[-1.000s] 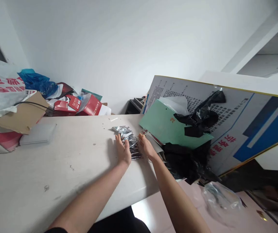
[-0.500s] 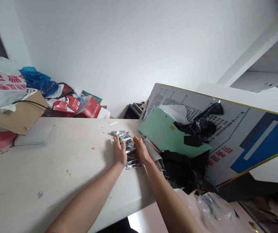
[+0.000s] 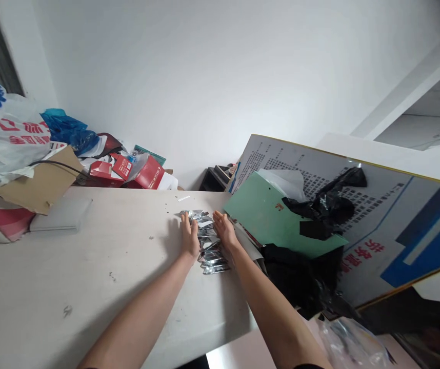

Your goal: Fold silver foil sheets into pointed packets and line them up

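Note:
Several shiny silver foil packets lie overlapped in a row on the white tabletop, running from the table's far part toward me. My left hand stands on edge along the row's left side, fingers stretched out and thumb raised. Along the right side is my right hand, also with straight fingers, its palm turned toward the packets. Both hands are beside the row; whether the palms press on the packets I cannot tell. Part of the row is hidden behind the hands.
Right of my right hand lean a green folder, black plastic bags and a large printed board. Red boxes stand at the table's back edge. A white plastic bag and torn cardboard are at left.
The whole view has shifted slightly to the left. Relative to the packets, my right hand sits a little farther off, and more of the row's near end shows. Both hands stay flat.

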The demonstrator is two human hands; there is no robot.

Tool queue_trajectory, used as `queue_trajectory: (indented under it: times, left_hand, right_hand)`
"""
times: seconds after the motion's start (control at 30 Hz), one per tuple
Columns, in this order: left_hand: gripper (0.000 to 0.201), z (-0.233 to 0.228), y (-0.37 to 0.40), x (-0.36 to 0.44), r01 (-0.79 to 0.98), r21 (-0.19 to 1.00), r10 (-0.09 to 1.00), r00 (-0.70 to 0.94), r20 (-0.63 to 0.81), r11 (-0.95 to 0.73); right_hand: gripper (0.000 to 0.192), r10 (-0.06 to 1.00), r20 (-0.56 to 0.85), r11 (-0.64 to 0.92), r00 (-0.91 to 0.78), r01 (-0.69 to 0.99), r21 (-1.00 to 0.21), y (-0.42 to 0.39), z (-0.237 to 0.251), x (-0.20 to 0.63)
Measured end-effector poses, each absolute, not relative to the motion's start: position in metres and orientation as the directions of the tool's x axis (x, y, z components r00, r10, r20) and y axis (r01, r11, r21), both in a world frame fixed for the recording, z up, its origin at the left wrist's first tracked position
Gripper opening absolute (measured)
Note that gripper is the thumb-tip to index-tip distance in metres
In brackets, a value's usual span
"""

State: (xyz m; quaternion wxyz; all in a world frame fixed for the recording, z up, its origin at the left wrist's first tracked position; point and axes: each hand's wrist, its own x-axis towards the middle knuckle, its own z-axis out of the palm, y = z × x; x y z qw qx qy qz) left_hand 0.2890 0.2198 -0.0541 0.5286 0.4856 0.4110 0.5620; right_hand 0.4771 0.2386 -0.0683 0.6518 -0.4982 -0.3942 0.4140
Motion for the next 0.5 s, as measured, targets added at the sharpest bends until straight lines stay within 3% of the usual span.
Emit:
queue_trajectory:
  times: [0.27, 0.5]
  left_hand:
    - [0.081, -0.061, 0.224, 0.29, -0.171, 0.98, 0.991, 0.073, 0.112, -0.098]
    - [0.083, -0.062, 0.234, 0.29, -0.161, 0.979, 0.989, 0.065, 0.134, -0.122]
  right_hand:
    - [0.071, 0.943, 0.091, 0.146, 0.319, -0.153, -0.977, 0.237, -0.073, 0.471]
    - [0.057, 0.942, 0.068, 0.129, 0.329, -0.168, -0.977, 0.251, -0.068, 0.48]
